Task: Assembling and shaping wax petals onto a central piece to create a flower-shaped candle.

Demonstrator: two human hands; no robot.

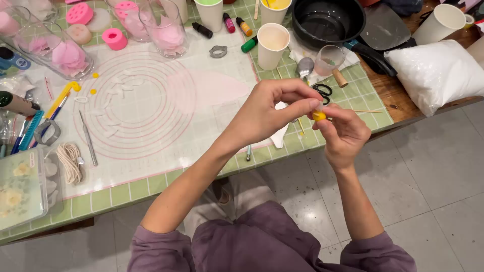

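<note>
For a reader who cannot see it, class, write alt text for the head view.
Both hands, left hand and right hand, pinch a small yellow ball above the edge of a green table. On the table lie a white mat, pink shapes in glasses, cups and a black pan.

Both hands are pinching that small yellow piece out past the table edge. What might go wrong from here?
1. The yellow piece is held between the left hand and right hand over the floor, not the table; if it slips, it probably drops there.
2. A thin stick juts from the right hand; it may snag or bend.
3. The left forearm lies close to the pink sheet and might smear it.
</note>
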